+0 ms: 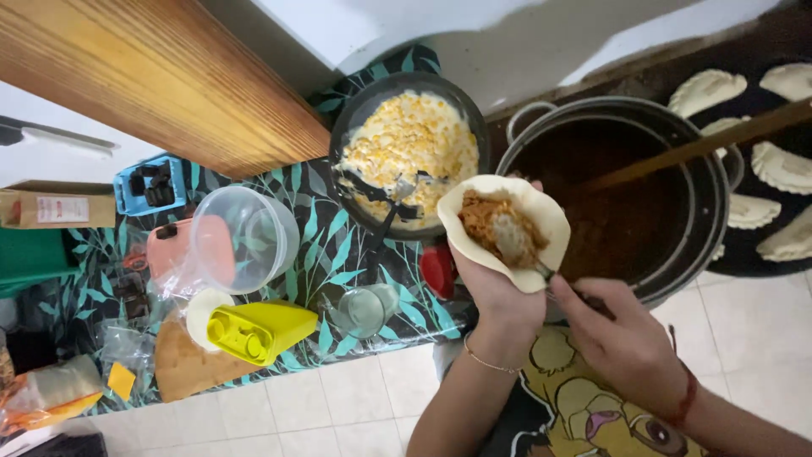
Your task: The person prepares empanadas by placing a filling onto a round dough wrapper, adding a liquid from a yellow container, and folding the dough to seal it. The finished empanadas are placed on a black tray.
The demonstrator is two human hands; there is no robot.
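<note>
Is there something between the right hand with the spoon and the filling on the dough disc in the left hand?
Nothing visible stands between them. The left hand cups the open dough disc from below, and the right hand holds a spoon whose bowl already rests on the brownish filling in its middle.

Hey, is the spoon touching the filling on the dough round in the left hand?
Touching. In the head view the spoon, held by the right hand, has its bowl pressed into the orange filling on the dough round cupped in the left hand.
</note>
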